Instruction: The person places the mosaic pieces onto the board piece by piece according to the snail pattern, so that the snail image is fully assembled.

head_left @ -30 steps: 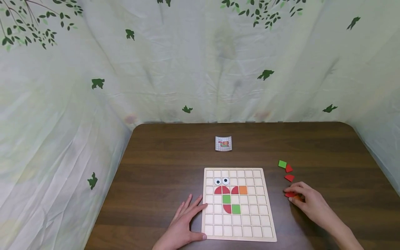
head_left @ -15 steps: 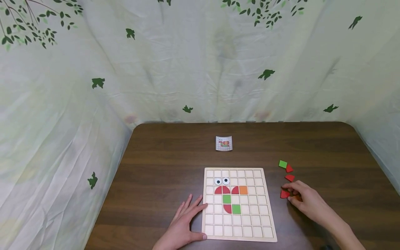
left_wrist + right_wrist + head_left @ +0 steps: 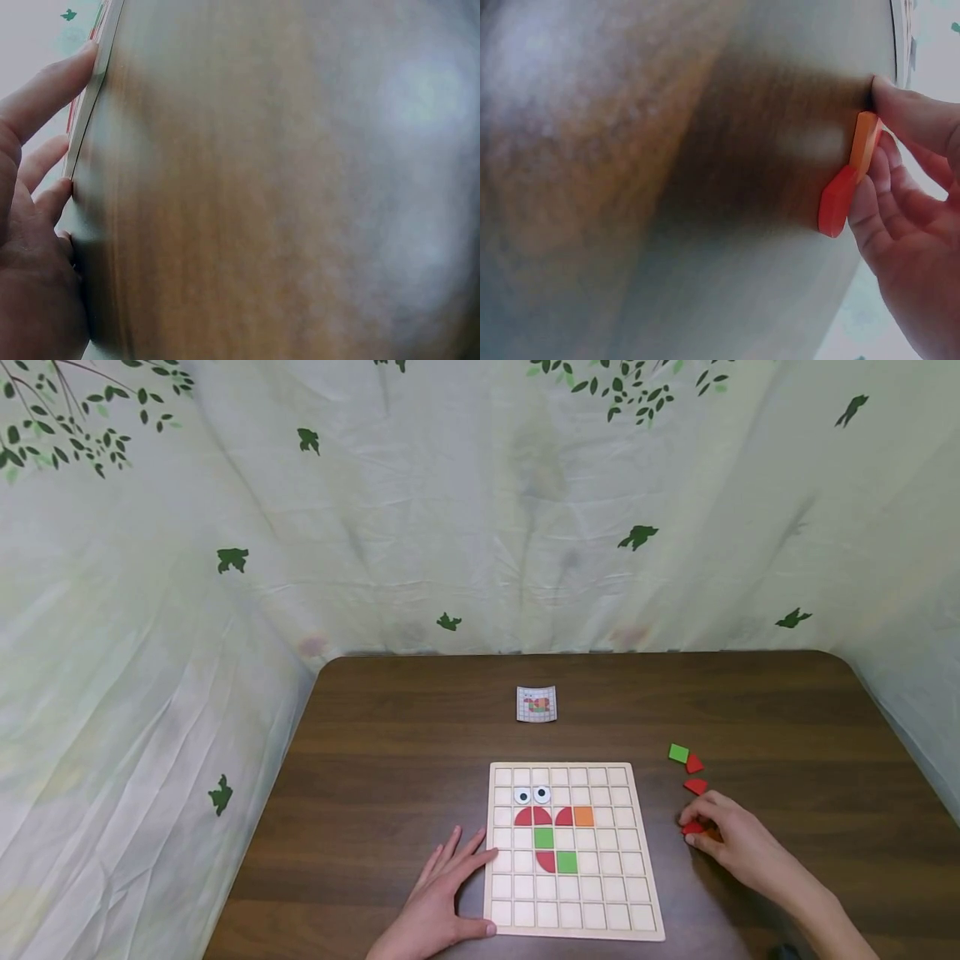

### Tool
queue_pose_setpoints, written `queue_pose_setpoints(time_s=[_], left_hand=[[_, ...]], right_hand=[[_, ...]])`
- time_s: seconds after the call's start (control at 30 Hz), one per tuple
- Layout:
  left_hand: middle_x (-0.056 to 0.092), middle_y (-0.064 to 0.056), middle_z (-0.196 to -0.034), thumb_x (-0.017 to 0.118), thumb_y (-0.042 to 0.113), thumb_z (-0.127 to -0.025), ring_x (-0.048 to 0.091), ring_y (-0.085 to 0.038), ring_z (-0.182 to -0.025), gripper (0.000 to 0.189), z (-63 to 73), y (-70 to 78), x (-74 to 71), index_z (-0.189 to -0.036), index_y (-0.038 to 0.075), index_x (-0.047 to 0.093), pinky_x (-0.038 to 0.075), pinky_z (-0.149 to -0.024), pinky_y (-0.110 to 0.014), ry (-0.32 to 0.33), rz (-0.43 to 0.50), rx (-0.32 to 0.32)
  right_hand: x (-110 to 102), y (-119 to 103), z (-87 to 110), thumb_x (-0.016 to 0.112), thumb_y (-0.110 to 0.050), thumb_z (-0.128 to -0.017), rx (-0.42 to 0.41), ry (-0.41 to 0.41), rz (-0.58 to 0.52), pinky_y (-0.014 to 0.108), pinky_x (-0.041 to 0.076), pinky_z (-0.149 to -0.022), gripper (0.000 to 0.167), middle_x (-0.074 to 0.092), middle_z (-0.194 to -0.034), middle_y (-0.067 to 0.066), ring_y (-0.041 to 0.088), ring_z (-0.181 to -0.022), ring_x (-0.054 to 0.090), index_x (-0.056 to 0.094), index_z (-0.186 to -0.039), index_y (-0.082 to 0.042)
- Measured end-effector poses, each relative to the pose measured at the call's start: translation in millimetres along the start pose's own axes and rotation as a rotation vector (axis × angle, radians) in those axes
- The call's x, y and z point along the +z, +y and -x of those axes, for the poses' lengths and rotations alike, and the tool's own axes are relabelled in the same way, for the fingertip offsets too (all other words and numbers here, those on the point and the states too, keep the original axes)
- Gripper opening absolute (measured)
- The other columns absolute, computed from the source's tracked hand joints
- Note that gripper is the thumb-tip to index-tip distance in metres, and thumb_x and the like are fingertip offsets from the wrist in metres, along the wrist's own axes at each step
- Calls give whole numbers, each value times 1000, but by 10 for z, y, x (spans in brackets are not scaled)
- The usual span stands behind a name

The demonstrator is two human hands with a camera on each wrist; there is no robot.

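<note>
My left hand (image 3: 435,902) lies with fingers spread at the left edge of the pale wooden grid board (image 3: 592,925), its thumb and index finger touching the rim. On the board are two googly-eye pieces, several red quarter-circle tiles, two green squares (image 3: 543,837) and an orange square (image 3: 583,816). To the right of it, my right hand (image 3: 742,843) pinches a red quarter-circle tile (image 3: 692,828) between thumb and index finger, close to the tabletop. An orange piece (image 3: 865,142) and a red piece (image 3: 838,202) show at the fingers in the right wrist view; the fingers partly hide them.
Beyond the right hand lie a loose green square (image 3: 678,753) and two red quarter-circle tiles (image 3: 696,787). A small picture card (image 3: 536,704) sits behind the board on the dark wooden table (image 3: 390,760). A leaf-patterned curtain (image 3: 480,527) hangs behind and at the sides.
The red tile at my right fingertips has turned about, showing more to the left half a second ago and now tucked between thumb and index finger. My left hand and the board stay put.
</note>
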State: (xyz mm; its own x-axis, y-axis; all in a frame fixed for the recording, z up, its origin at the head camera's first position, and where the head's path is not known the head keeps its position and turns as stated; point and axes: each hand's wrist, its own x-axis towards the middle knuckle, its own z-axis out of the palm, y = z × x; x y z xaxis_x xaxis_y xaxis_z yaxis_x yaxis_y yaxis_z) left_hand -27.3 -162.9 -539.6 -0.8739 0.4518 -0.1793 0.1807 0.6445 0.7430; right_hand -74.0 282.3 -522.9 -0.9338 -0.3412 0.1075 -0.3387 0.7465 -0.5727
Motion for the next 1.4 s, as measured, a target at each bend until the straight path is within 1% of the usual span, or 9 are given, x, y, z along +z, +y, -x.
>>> queue_pose_setpoints(time_s=[0.13, 0.33, 0.53, 0.63, 0.73, 0.83, 1.0, 1.2, 1.4], left_hand=[[27, 6, -160, 85, 44, -69, 5, -31, -149, 85, 10, -5, 1, -145, 33, 48, 5, -112, -60, 4, 1, -2], [27, 6, -160, 85, 44, -69, 4, -31, -149, 85, 23, -7, 0, -145, 33, 48, 4, -111, -59, 5, 14, 1], [27, 6, -160, 85, 43, -69, 4, -32, -149, 86, 16, -2, 5, -145, 33, 48, 4, -111, -60, 4, 27, -1], [27, 6, -160, 85, 43, -69, 4, -32, -149, 86, 16, 1, 0, -145, 33, 48, 4, -111, -59, 4, 21, -2], [27, 5, -160, 85, 42, -69, 5, -32, -149, 85, 16, 4, -6, -145, 32, 48, 5, -112, -59, 5, 15, 2], [27, 5, -160, 85, 41, -69, 5, -31, -149, 85, 16, 2, -5, -145, 32, 48, 5, -112, -59, 4, 18, 3], [27, 6, -160, 86, 41, -69, 5, -31, -149, 85, 15, 1, -5, -145, 32, 48, 5, -112, -59, 7, 22, 2], [27, 6, -160, 86, 41, -68, 5, -31, -149, 85, 16, 8, -7, -145, 32, 49, 5, -112, -59, 9, 17, 2], [28, 5, -159, 86, 41, -68, 5, -31, -149, 85, 16, 23, -14, -144, 32, 49, 5, -112, -60, 4, 20, -5]], right_hand=[[-1, -9, -28, 84, -6, -74, 25, 8, 41, 26, 51, -65, 30, 54, -90, -14, 2, -77, 54, 67, -91, -24], [20, -23, -72, 82, -8, -75, 22, 48, 143, 26, 49, -59, 24, 52, -83, -13, 1, -70, 53, 67, -88, -20], [45, -30, -65, 79, -7, -76, 15, 131, 154, 23, 45, -53, 18, 52, -78, -15, -1, -64, 49, 69, -87, -18], [51, -27, -58, 75, -6, -77, 40, 151, 146, 23, 44, -53, 17, 54, -77, -14, -1, -62, 49, 69, -90, -15], [36, -10, -70, 72, -1, -78, 103, 127, 114, 24, 45, -53, 19, 58, -80, -8, 3, -62, 50, 70, -95, -10], [14, 19, -90, 72, 1, -81, 183, 93, 51, 24, 48, -55, 21, 63, -84, -4, 8, -65, 55, 70, -101, -6], [-22, 42, -113, 75, -6, -85, 267, 72, -57, 25, 54, -62, 19, 69, -87, -1, 15, -74, 66, 70, -104, -7], [-38, -18, -140, 75, -16, -87, 314, 67, -127, 25, 55, -67, 23, 71, -92, 1, 19, -82, 69, 69, -108, -7], [26, -151, -211, 75, -22, -88, 291, 41, -218, 24, 54, -70, 23, 70, -93, -3, 15, -84, 68, 68, -108, -11]])
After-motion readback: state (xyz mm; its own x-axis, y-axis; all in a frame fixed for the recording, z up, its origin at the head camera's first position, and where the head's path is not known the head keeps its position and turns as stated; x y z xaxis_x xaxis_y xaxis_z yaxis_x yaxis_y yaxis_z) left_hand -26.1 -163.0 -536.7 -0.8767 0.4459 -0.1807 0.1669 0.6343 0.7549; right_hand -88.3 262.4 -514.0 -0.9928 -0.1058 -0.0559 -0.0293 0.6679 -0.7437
